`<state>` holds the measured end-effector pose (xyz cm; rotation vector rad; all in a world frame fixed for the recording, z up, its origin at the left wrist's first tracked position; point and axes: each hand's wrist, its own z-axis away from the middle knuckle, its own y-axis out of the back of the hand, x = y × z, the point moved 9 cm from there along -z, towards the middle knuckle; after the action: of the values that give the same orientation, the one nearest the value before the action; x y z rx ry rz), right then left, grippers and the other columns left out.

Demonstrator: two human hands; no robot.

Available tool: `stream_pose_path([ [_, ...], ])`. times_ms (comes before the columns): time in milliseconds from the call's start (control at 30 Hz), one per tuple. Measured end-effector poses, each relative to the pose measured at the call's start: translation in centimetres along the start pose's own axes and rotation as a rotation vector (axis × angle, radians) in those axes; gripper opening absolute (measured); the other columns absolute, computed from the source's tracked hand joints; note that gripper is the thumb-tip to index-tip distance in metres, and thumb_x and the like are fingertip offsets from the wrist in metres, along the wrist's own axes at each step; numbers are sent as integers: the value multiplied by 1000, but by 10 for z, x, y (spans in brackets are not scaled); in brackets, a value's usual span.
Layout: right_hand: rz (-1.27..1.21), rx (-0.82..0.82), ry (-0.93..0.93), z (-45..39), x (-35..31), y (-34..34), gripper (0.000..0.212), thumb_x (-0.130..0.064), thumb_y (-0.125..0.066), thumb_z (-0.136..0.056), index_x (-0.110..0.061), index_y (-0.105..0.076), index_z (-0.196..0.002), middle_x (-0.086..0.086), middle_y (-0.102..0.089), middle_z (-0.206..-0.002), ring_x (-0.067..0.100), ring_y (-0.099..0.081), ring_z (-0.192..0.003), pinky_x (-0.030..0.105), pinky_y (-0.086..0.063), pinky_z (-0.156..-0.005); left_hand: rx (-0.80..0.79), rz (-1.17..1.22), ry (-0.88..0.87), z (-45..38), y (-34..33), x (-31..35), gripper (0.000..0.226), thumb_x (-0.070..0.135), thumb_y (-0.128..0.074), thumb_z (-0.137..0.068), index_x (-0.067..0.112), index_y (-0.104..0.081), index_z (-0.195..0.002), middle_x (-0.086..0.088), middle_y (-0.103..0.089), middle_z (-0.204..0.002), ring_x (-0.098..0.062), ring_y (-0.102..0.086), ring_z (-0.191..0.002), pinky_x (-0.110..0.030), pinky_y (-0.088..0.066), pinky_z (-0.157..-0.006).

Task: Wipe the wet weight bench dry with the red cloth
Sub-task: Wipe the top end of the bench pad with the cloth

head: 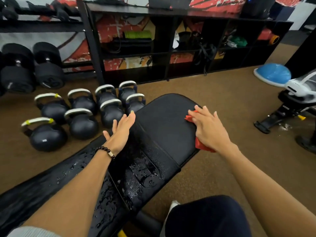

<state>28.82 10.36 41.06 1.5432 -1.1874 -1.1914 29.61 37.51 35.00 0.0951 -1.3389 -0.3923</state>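
Observation:
The black padded weight bench point(164, 127) runs from lower left to the upper middle. Water beads cover its near part point(143, 170), while the far seat pad looks matt. My right hand point(207, 130) lies flat with spread fingers on the red cloth point(201, 145), pressing it onto the pad's right edge. Only the cloth's corners show, one past my fingertips and one by my wrist. My left hand point(122, 129), with a bead bracelet at the wrist, rests with straight fingers against the bench's left edge.
Several black kettlebells point(82, 124) stand on the brown floor left of the bench. Dumbbells point(32, 69) sit on a rack behind them. A black shelf unit point(179, 53) lines the wall. A blue balance dome point(273, 74) and another machine point(290, 108) stand right. My knee point(208, 218) is below.

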Motion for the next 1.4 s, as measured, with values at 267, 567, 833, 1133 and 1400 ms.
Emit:
stream_pose_path([
  [267, 102, 8, 107, -46, -94, -31, 58, -20, -49, -78, -23, -51, -137, 6, -46, -138, 35, -40, -126, 54, -35, -106, 30, -66, -1, -3, 3, -3, 65, 75, -16, -88, 52, -19, -149, 21, -3, -162, -2, 14, -148, -45, 29, -109],
  [567, 49, 29, 13, 10, -17, -3, 55, -9, -43, -94, -24, -46, -147, 3, -34, -159, 28, -21, -150, 62, -14, -117, 14, -52, -4, -5, 3, -6, 71, 81, -17, -85, 53, -20, -150, 23, -4, -162, 0, 15, -146, -44, 32, -107],
  [833, -172, 277, -295, 29, -24, -7, 47, -12, -43, -98, -17, -49, -145, 8, -33, -159, 32, -17, -151, 56, -11, -122, 28, -40, 0, -1, 2, -1, 81, 87, -19, -78, 51, -22, -150, 22, -5, -162, -2, 14, -148, -44, 30, -108],
  [1133, -814, 671, -628, 56, 43, -4, 39, -21, -36, -108, -17, -54, -142, 1, -45, -153, 16, -34, -146, 33, -24, -122, 28, -26, -15, 0, 1, 2, 94, 92, -19, -56, 58, -20, -144, 24, -7, -161, -2, 12, -148, -45, 29, -109],
  [1400, -862, 586, -677, 124, -42, -39, 58, -39, -32, -107, -24, -13, -160, -8, -10, -164, -1, -7, -148, 22, -15, -117, 20, 6, -9, 4, -1, 5, 81, 92, -20, -54, 66, -20, -131, 24, -5, -161, -4, 12, -149, -46, 29, -109],
])
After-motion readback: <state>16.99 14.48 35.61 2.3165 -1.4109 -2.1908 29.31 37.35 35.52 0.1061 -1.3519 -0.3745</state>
